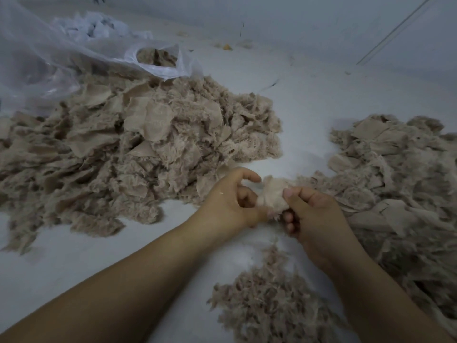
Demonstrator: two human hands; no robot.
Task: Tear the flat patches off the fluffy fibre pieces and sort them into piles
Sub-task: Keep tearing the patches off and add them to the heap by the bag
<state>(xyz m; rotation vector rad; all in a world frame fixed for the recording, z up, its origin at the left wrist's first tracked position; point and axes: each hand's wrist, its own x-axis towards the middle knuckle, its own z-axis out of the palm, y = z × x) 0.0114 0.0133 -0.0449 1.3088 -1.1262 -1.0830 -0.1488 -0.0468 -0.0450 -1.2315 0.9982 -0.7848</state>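
Pale grey-white flooring [309,102] is running under everything, with a clear plastic bag [158,63] lying at the far left, holding more beige scraps in its mouth. Just in front of it a large heap [138,149] of fluffy pieces with flat patches still showing is spreading across the left side; judging by its bulk, most of the work is still waiting. Moving toward the middle, the left hand [227,204] is curling its thumb and fingers onto one edge of a small fluffy piece [272,196], while the right hand [311,219] is pinching the other edge between thumb and curled fingers, so a tear seems to be in hand. Below the hands a small pile of loose fluff [269,300] is lying. At the right, a second broad heap [395,184] of mixed flat patches and fluff is sitting close against the right wrist, crowding the working space; whether it is sorted or unsorted, I cannot tell.
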